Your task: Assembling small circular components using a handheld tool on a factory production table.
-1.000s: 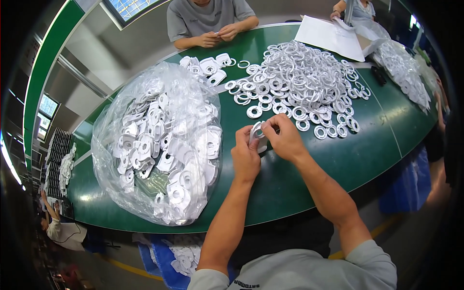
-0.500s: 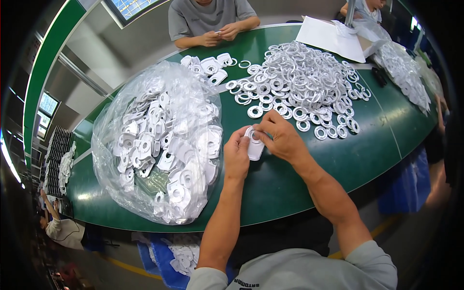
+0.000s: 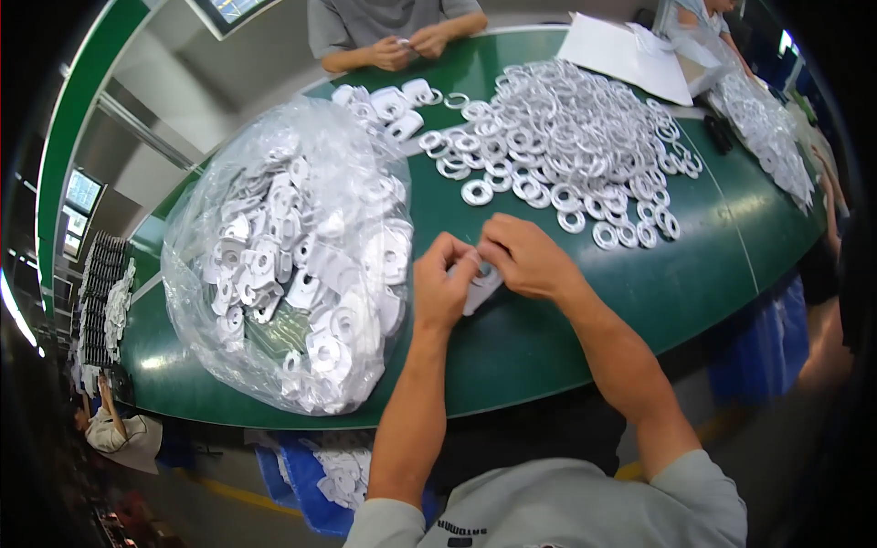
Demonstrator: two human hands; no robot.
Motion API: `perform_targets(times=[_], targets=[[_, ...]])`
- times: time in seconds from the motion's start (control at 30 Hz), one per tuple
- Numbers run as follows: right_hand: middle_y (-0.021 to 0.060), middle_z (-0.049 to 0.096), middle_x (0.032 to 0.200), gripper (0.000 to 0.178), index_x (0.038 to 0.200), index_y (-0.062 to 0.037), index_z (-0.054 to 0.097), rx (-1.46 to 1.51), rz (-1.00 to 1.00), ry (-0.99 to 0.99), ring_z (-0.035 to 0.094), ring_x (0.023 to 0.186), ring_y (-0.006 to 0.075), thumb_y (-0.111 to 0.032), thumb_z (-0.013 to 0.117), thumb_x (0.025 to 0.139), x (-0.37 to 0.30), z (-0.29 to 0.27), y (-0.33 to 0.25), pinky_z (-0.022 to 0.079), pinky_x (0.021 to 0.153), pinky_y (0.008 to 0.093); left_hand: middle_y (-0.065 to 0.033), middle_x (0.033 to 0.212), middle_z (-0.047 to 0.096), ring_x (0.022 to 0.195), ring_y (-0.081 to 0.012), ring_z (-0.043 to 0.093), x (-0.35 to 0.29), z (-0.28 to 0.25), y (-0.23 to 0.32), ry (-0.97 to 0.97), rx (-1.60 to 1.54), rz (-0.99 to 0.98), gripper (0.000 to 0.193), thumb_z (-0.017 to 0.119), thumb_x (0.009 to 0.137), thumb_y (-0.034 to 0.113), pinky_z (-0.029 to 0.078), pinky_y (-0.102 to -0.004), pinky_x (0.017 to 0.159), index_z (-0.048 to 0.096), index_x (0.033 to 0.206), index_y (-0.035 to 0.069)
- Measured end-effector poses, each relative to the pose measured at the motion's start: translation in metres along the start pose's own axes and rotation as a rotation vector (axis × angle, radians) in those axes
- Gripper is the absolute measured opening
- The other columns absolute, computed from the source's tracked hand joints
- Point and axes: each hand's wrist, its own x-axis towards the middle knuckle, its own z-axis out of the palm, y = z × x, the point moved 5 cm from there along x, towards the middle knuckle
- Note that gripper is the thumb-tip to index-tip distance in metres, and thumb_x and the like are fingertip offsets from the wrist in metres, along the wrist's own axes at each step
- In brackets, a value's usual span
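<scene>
Both hands meet above the green table on a white plastic plate [image 3: 482, 289] with a rounded end and a round hole. My left hand [image 3: 442, 281] pinches one side of it between thumb and fingers. My right hand [image 3: 528, 258] is closed at its upper right edge, fingertips close to the left thumb. The fingers cover much of the plate's round end; whether a separate ring sits in it cannot be made out. Beyond the hands lies a heap of white rings [image 3: 585, 137]. To the left, a clear plastic bag [image 3: 196, 301] holds many similar white plates [image 3: 265, 260].
Loose white plates [image 3: 388, 103] lie past the bag, near a co-worker's hands [image 3: 406, 50]. A white sheet [image 3: 626, 59] and another filled clear bag [image 3: 758, 128] lie at the far right. Below the table's near edge stands a blue bin [image 3: 315, 493] with white parts.
The plate has turned and tilted between my hands, and its round end is now more covered by the fingers. My left thumb and fingers have bent closer around it.
</scene>
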Motion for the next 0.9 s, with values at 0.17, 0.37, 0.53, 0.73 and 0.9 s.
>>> perform_targets(times=[0.17,0.37,0.53,0.73,0.9], targets=[[0.0138,0.057,0.070,0.024,0.081,0.0005,0.060,0.061,0.105,-0.033,0.055,0.062,0.0234,-0.022,0.058,0.089,0.006,0.001,0.002,0.043,0.058,0.0365,-0.0034,0.073,0.061,0.064,-0.0061,0.054,0.004,-0.008,-0.010,0.015,-0.206,-0.093,0.008,0.059,0.086,0.007,0.041,-0.0209,0.059,0.059,0.085,0.000],[0.0019,0.060,0.069,0.036,0.084,-0.0003,0.067,0.576,0.418,0.022,0.053,0.056,0.0081,-0.031,0.053,0.097,-0.003,-0.009,0.029,0.043,0.053,0.0237,-0.0046,0.074,0.065,0.066,-0.0101,0.058,-0.066,-0.042,0.051,-0.052,0.144,-0.180,0.014,0.063,0.085,0.011,0.046,-0.0230,0.062,0.065,0.091,-0.002],[0.0011,0.056,0.065,0.036,0.082,0.0004,0.066,0.435,0.433,-0.002,0.052,0.053,0.0072,-0.030,0.055,0.097,-0.003,-0.017,0.033,0.039,0.050,0.0224,-0.0122,0.085,0.070,0.074,-0.0246,0.067,-0.210,-0.135,0.091,-0.123,0.446,-0.405,0.018,0.066,0.082,0.008,0.052,-0.0306,0.072,0.067,0.098,0.000],[-0.0010,0.055,0.066,0.035,0.082,-0.0026,0.065,0.418,0.448,-0.008,0.051,0.053,0.0057,-0.033,0.055,0.097,0.001,-0.014,0.043,0.036,0.047,0.0197,-0.0135,0.090,0.067,0.081,-0.0217,0.066,-0.219,-0.190,0.131,0.264,1.010,-0.123,0.020,0.066,0.082,0.005,0.052,-0.0316,0.074,0.067,0.101,0.000],[-0.0011,0.055,0.065,0.034,0.084,-0.0019,0.066,0.421,0.438,0.093,0.051,0.051,0.0055,-0.032,0.055,0.096,0.002,-0.023,0.054,0.035,0.044,0.0197,-0.0173,0.102,0.066,0.094,-0.0298,0.063,-0.077,-0.235,0.058,0.310,1.090,0.103,0.029,0.067,0.083,0.016,0.050,-0.0364,0.080,0.064,0.106,-0.001]])
